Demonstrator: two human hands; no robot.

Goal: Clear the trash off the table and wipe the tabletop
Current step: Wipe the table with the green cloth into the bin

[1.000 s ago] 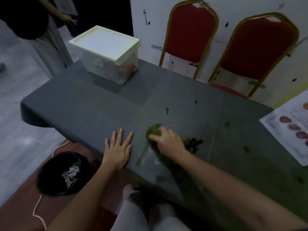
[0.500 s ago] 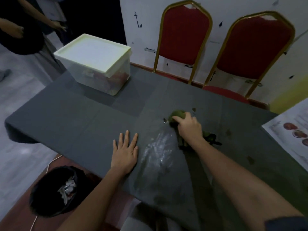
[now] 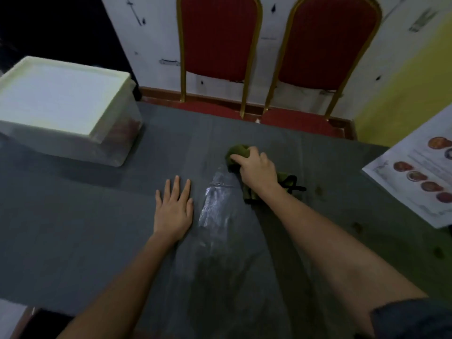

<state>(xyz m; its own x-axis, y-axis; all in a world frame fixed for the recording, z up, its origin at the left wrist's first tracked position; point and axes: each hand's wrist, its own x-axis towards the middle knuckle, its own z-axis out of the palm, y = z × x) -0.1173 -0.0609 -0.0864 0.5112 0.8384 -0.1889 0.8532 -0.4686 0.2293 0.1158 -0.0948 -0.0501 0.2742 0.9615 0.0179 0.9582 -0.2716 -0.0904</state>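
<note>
My right hand [image 3: 256,170] presses a crumpled green cloth [image 3: 238,152] onto the dark grey tabletop [image 3: 73,216], far from me near the table's middle. The cloth has a black cord sticking out on the right. A shiny wet streak [image 3: 215,204] runs from the cloth back toward me. My left hand [image 3: 175,209] lies flat on the table, fingers spread, just left of the streak. Small dark stains [image 3: 319,190] dot the surface to the right of the cloth.
A lidded translucent plastic box [image 3: 63,104] stands at the far left of the table. A printed sheet with food pictures [image 3: 415,172] lies at the right edge. Two red chairs with gold frames [image 3: 220,45] stand behind the table against the white wall.
My right hand has pushed the cloth away from me across the table, leaving a longer wet streak. The view has tilted so the bin on the floor is out of sight.
</note>
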